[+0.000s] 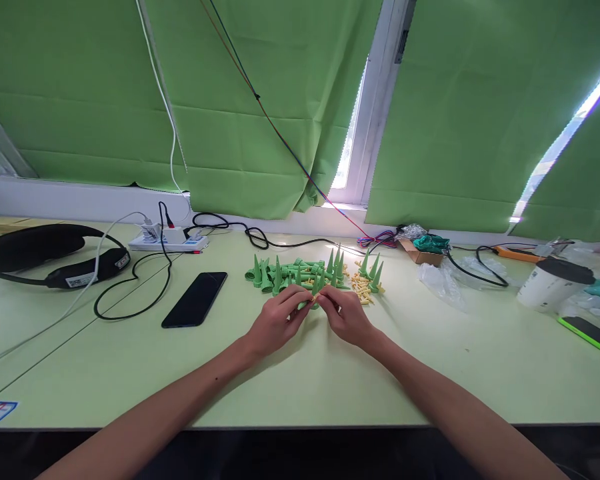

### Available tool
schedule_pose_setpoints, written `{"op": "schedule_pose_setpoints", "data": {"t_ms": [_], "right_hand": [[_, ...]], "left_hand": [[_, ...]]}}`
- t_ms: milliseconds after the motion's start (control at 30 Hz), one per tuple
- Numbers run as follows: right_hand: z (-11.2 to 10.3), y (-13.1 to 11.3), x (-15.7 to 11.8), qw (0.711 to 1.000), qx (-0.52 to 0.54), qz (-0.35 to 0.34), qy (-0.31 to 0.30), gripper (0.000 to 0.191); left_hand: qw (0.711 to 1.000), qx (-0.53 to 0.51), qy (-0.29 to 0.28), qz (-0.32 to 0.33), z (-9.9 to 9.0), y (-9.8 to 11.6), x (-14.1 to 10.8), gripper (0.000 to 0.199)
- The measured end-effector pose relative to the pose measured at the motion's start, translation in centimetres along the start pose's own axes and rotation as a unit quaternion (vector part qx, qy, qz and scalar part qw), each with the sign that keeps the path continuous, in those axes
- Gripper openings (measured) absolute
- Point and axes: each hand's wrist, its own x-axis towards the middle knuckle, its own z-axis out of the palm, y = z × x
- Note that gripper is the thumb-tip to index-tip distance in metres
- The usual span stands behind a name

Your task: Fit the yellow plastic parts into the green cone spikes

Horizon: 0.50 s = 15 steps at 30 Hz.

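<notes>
My left hand (279, 317) pinches a small green cone-shaped plastic piece (303, 305), which lies almost level between the fingers. Against its end, the fingertips of my right hand (346, 315) are closed together; whatever they hold is too small to make out. Just beyond both hands spreads a pile of green cone-shaped pieces (305, 269), several upright and others on their sides. Small pale yellow pieces (363, 288) lie scattered at the right of the pile, with a few green cones standing among them.
Left of the pile lies a black phone (195, 300), then headphones (87, 267) and a white power strip (180, 241) with cables. To the right are a plastic bag (443, 285), a small cardboard box (420, 255) and a white cup with black lid (553, 285).
</notes>
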Motion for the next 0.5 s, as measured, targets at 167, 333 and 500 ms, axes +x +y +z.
{"op": "schedule_pose_setpoints", "data": {"t_ms": [167,333,500], "right_hand": [[0.28,-0.03,-0.14,1.000,0.008,0.003,0.010,0.027],[0.69,-0.02,-0.41,1.000,0.013,0.013,0.024,0.025],[1.02,0.02,-0.49,0.999,0.017,0.021,0.038,0.025]], "left_hand": [[1.000,0.007,0.007,0.013,-0.06,-0.01,0.01,0.016],[1.000,0.018,0.010,0.022,-0.15,-0.03,0.07,0.017],[1.000,0.017,0.003,0.011,-0.11,-0.26,-0.09,0.016]]}}
